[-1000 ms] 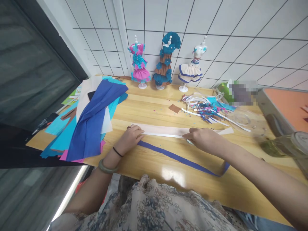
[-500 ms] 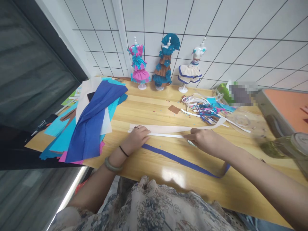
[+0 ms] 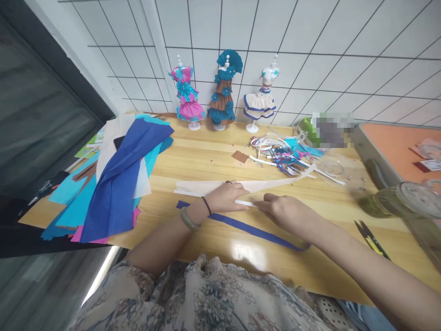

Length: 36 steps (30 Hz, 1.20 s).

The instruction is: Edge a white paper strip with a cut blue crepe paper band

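Observation:
A long cream paper strip point(image 3: 265, 185) lies across the table, with narrow white tape point(image 3: 244, 202) running along its near edge. My left hand point(image 3: 227, 197) rests on the tape and paper, fingers stretched flat and palm down. Just to its right, my right hand point(image 3: 280, 210) is closed in a pinch on the tape; whatever else sits inside the fingers is hidden. A blue paper strip point(image 3: 250, 229) lies nearer to me, passing below both hands, its right end partly behind my right forearm.
Stacked coloured paper sheets point(image 3: 120, 177) cover the left side. Three dressed miniature mannequins point(image 3: 222, 94) stand by the tiled wall. Paper scraps point(image 3: 284, 154) and a brown piece point(image 3: 240, 157) lie behind my hands. At right are a jar point(image 3: 382, 204), a dark pointed tool point(image 3: 372, 241) and an orange-topped surface point(image 3: 389, 145).
My left hand has slid rightward along the tape, closer to my right hand. The left part of the tape and the blue strip's left end are now uncovered. The view has shifted right.

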Motion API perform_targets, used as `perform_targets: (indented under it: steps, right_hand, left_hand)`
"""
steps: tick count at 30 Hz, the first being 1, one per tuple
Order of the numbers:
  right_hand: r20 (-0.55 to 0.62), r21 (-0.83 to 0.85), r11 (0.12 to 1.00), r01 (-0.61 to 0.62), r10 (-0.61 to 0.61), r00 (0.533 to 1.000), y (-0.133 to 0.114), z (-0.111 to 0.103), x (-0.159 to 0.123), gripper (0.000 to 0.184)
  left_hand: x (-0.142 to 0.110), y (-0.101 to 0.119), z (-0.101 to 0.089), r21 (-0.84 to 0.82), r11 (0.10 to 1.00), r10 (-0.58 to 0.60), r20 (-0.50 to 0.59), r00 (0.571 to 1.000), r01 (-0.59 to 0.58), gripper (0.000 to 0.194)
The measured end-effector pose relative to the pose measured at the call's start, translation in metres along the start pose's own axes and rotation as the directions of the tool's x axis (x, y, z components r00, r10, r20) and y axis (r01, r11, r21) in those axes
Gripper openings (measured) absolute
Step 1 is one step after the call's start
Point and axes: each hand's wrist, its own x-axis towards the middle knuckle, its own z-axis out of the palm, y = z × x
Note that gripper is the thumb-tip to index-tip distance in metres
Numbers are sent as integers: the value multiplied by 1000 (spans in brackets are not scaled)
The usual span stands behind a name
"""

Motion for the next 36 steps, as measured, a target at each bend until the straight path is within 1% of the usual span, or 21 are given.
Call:
perform_targets:
  steps: [3,4,6,7,9,11,13,14,15,17,19,20,23,24,26,30,33,34,36]
  right_hand:
    - [-23,-10,1000,-8,7,1000,-2,2,-3,29]
    - [-25,-8,1000,-12,11,1000,-2,3,-4,30]
    - [-38,0,999,-32,32,999,0,4,-5,33]
    - [-49,4,999,-52,52,997,1,4,-6,34]
    - [-66,23,994,-110,111,992,3,5,-8,31]
    - [-67,88,982,-168,174,982,6,4,-11,27]
    - [-55,183,962,-204,217,975,8,4,-13,27]
    - [-48,226,949,-218,234,971,8,4,-15,27]
    - [-45,262,937,-230,250,967,8,4,-16,26]
    - [-46,323,916,-238,266,963,9,6,-19,27]
    - [-55,398,889,-226,270,961,8,7,-22,27]
    - [-59,439,872,-215,267,962,8,8,-24,28]
    - [-61,548,816,-184,258,964,8,9,-28,28]
    - [-62,574,799,-179,261,963,8,9,-29,28]
    - [-69,608,773,-180,277,958,6,9,-30,29]
    - [-82,632,753,-185,302,950,0,11,-31,28]
    - [-87,655,736,-172,300,950,-5,12,-31,26]
    - [-87,666,727,-169,300,950,-6,13,-32,26]
    - [-87,685,709,-169,309,947,-7,13,-33,24]
  left_hand:
    - [15,6,-4,-110,993,64,110,992,-51,71]
    - [19,6,-6,-160,985,92,144,985,-69,73]
    - [28,6,-8,-284,956,136,206,969,-73,69]
    - [33,5,-8,-351,935,136,234,963,-47,66]
    - [44,0,-7,-470,882,107,289,951,44,63]
    - [54,-5,-7,-547,827,82,343,936,128,70]
    - [63,-9,-10,-576,799,73,381,922,175,77]
    - [67,-10,-12,-579,791,61,395,917,197,77]
    - [71,-11,-15,-584,779,40,410,911,228,72]
    - [79,-12,-17,-594,743,-22,439,898,309,58]
    - [87,-13,-16,-589,715,-75,469,880,376,47]
    - [92,-14,-13,-573,722,-89,479,873,388,41]
    - [107,-14,-2,-486,802,-61,512,857,347,21]
    - [112,-12,1,-453,831,-47,522,852,323,18]
    - [122,-7,5,-382,884,-33,522,853,269,18]
    - [138,8,11,-216,969,-12,450,893,122,19]
    - [146,18,18,-123,992,50,385,922,-3,15]
    - [148,21,21,-107,993,83,369,926,-46,15]
    - [153,25,25,-94,989,144,363,921,-117,18]
